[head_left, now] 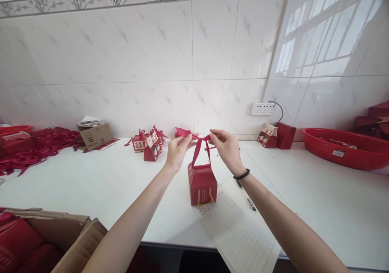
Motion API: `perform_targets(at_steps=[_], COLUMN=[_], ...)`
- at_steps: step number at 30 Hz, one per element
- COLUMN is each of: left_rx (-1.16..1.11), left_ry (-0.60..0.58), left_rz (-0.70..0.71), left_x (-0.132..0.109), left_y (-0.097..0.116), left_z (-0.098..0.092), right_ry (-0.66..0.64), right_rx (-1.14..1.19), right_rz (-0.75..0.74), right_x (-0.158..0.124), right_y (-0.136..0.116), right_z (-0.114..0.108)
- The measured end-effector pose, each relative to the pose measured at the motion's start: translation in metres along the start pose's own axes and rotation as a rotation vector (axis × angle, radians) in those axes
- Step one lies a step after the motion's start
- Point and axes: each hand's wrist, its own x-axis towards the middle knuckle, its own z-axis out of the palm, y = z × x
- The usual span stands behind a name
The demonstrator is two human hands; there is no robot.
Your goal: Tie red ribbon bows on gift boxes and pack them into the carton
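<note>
A small red gift box (pixel 202 185) stands on the white counter (pixel 121 179) in front of me, with a red ribbon (pixel 199 143) rising from its top. My left hand (pixel 178 149) pinches the ribbon's left loop above the box. My right hand (pixel 226 145) pinches the ribbon's right end at the same height. Both hands are closed on the ribbon, which is drawn out between them into a bow shape. The box rests partly on a lined sheet of paper (pixel 240 232).
Finished red gift boxes (pixel 150 145) stand near the tiled wall, and two more (pixel 275 137) under a wall socket (pixel 263 108). A heap of red ribbons (pixel 39 145), a small carton (pixel 95 135), a red basin (pixel 346 147), a pen (pixel 251 203) and an open cardboard box (pixel 51 236) surround me.
</note>
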Motion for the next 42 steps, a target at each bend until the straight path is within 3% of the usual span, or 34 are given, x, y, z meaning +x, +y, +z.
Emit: perform_targets(at_steps=[6, 15, 21, 31, 37, 40, 42], left_rx=[-0.091, -0.014, -0.021, 0.083, 0.276, 0.429, 0.531], left_ry=[0.285, 0.487, 0.597, 0.624, 0.633, 0.554, 0.523], left_rz=[-0.042, -0.195, -0.299, -0.384, -0.443, -0.500, -0.470], left_x=[-0.015, -0.048, -0.070, -0.084, -0.089, -0.089, -0.089], left_y=[-0.011, -0.024, -0.036, -0.048, -0.050, -0.048, -0.045], left_z=[-0.020, -0.067, -0.084, -0.104, -0.122, -0.130, -0.129], right_ry=[0.094, 0.083, 0.045, -0.018, -0.055, -0.177, -0.250], right_rx=[-0.188, -0.332, -0.427, -0.480, -0.517, -0.650, -0.799], right_rz=[0.007, 0.175, 0.333, 0.430, 0.476, 0.490, 0.408], right_x=[-0.004, -0.024, -0.039, -0.052, -0.062, -0.067, -0.068], right_y=[0.012, 0.060, 0.071, 0.081, 0.094, 0.099, 0.099], right_z=[-0.018, -0.074, -0.088, -0.094, -0.104, -0.109, -0.108])
